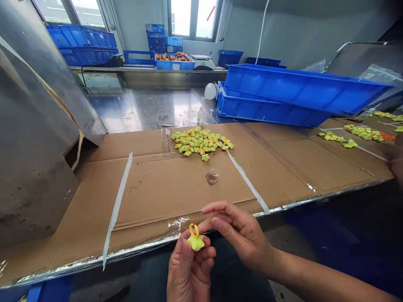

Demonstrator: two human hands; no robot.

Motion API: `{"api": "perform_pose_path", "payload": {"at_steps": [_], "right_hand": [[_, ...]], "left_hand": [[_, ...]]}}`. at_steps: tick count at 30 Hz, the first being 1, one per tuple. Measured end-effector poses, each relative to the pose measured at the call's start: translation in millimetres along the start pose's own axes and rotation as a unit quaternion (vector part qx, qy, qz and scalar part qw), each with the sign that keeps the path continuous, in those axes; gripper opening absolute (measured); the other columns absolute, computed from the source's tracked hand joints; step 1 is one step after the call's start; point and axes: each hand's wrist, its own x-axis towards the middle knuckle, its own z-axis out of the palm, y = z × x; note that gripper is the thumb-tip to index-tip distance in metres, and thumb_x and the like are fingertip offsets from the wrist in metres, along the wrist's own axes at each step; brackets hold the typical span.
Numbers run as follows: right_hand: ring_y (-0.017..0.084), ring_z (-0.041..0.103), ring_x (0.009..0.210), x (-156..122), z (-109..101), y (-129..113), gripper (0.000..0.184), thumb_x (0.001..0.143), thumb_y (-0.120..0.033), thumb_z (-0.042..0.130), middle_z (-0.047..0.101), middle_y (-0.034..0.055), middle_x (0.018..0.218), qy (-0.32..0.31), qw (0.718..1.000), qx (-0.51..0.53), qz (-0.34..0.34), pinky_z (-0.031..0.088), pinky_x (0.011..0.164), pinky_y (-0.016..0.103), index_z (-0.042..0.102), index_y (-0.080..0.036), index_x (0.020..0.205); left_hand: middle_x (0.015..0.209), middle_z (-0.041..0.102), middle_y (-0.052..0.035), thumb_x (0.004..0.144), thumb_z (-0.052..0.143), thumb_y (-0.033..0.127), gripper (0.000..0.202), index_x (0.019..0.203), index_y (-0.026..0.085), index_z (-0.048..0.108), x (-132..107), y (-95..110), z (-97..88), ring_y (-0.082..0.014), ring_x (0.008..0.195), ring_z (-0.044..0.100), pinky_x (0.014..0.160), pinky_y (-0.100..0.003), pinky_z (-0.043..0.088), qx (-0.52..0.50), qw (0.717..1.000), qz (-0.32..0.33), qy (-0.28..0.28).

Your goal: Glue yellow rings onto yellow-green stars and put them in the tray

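My left hand [190, 270] is closed around a small yellow-green star-shaped piece [195, 243] and holds it up in front of the table edge. A yellow ring [194, 230] with a gap in its top stands on the piece, facing upward. Just to the right, my right hand [244, 235] hovers with its fingers stretched out and apart from the thumb, gripping nothing that I can see. Its fingertips are close to the ring. Farther back on the cardboard lies a pile of similar yellow-green stars [198, 141], and a small clear round dish [212, 177] sits in front of it.
Cardboard [151, 201] with white tape strips [118, 205] covers the bench. Blue crates [270, 100] are stacked at the back right. A metal housing [34, 147] rises on the left. At the right edge, another person's hand [397, 161] is near more yellow-green pieces [363, 132].
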Motion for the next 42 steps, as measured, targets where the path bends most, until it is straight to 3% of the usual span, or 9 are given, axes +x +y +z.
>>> {"api": "perform_pose_path", "payload": {"at_steps": [6, 11, 14, 21, 24, 26, 32, 36, 42], "right_hand": [[0.016, 0.066, 0.092, -2, -1, -1, 0.016, 0.101, -0.021, 0.042, 0.071, 0.0067, 0.097, -0.005, 1.0, -0.019, -0.016, 0.052, 0.083, 0.029, 0.047, -0.018, 0.116], [0.016, 0.065, 0.081, -5, -4, -3, 0.018, 0.094, -0.011, 0.045, 0.071, 0.0056, 0.086, -0.007, 0.975, -0.154, -0.161, 0.05, 0.074, 0.025, 0.056, -0.017, 0.108], [0.015, 0.065, 0.077, -6, -6, -5, 0.021, 0.093, -0.008, 0.044, 0.069, 0.0054, 0.083, -0.018, 0.965, -0.167, -0.201, 0.05, 0.069, 0.022, 0.056, -0.017, 0.107], [0.015, 0.066, 0.073, -2, -8, 6, 0.02, 0.095, -0.011, 0.043, 0.071, 0.0046, 0.081, -0.033, 0.97, -0.123, -0.207, 0.051, 0.067, 0.024, 0.057, -0.018, 0.108], [0.015, 0.067, 0.08, -6, -6, 10, 0.023, 0.098, -0.013, 0.039, 0.072, 0.0045, 0.089, 0.024, 0.985, -0.065, -0.156, 0.052, 0.072, 0.026, 0.051, -0.02, 0.116], [0.015, 0.067, 0.083, -11, -5, 9, 0.029, 0.097, -0.009, 0.037, 0.071, 0.0042, 0.094, 0.061, 0.981, -0.083, -0.166, 0.052, 0.072, 0.027, 0.05, -0.022, 0.119], [0.018, 0.064, 0.06, -32, -5, 9, 0.047, 0.09, -0.004, 0.042, 0.068, 0.0089, 0.109, -0.033, 0.932, -0.237, -0.271, 0.046, 0.054, 0.032, 0.037, -0.024, 0.133], [0.019, 0.063, 0.056, -37, -2, 13, 0.049, 0.093, -0.008, 0.039, 0.065, 0.0111, 0.114, -0.047, 0.917, -0.274, -0.286, 0.046, 0.049, 0.033, 0.028, -0.022, 0.138], [0.017, 0.063, 0.052, -34, 0, 9, 0.038, 0.097, -0.011, 0.033, 0.068, 0.0142, 0.108, -0.031, 0.915, -0.29, -0.28, 0.045, 0.048, 0.031, 0.031, -0.02, 0.134]], "left_hand": [[0.072, 0.079, -0.0046, 0.062, 0.082, 0.027, 0.017, 0.079, 0.023, 0.078, 1, 2, -6.2, -0.0117, 0.059, 0.072, 0.057, -0.012, 0.056, -0.002, 0.997, -0.041, -0.064], [0.068, 0.078, -0.0053, 0.058, 0.085, 0.023, 0.021, 0.078, 0.021, 0.078, -5, 2, -4.2, -0.0122, 0.054, 0.071, 0.051, -0.013, 0.056, 0.032, 0.995, -0.058, -0.071], [0.06, 0.075, -0.0044, 0.055, 0.086, 0.025, 0.022, 0.074, 0.02, 0.078, -8, 1, -1.6, -0.0128, 0.048, 0.069, 0.045, -0.014, 0.054, 0.055, 0.996, -0.042, -0.057], [0.061, 0.075, -0.0052, 0.047, 0.089, 0.028, 0.028, 0.069, 0.018, 0.075, -3, -5, -2.3, -0.0133, 0.046, 0.067, 0.044, -0.014, 0.052, 0.091, 0.994, 0.049, -0.037], [0.071, 0.078, -0.0012, 0.045, 0.09, 0.023, 0.03, 0.069, 0.022, 0.073, -1, -2, -4.9, -0.0127, 0.057, 0.07, 0.055, -0.014, 0.054, 0.096, 0.991, 0.089, -0.031], [0.076, 0.079, 0.0038, 0.046, 0.09, 0.019, 0.033, 0.074, 0.027, 0.073, 0, 0, -7.2, -0.0128, 0.067, 0.072, 0.063, -0.014, 0.055, 0.105, 0.984, 0.141, -0.008], [0.081, 0.079, 0.0055, 0.049, 0.088, 0.017, 0.032, 0.077, 0.024, 0.074, -3, -5, -11.2, -0.0173, 0.073, 0.074, 0.067, -0.019, 0.059, 0.193, 0.908, 0.37, 0.045], [0.083, 0.079, 0.0054, 0.05, 0.088, 0.016, 0.032, 0.078, 0.025, 0.074, -6, -7, -7.9, -0.0181, 0.071, 0.074, 0.06, -0.018, 0.059, 0.215, 0.893, 0.393, 0.04], [0.083, 0.079, 0.0046, 0.051, 0.087, 0.016, 0.034, 0.081, 0.027, 0.073, -8, -10, -5.7, -0.0176, 0.067, 0.073, 0.06, -0.022, 0.06, 0.243, 0.883, 0.4, 0.045]]}}
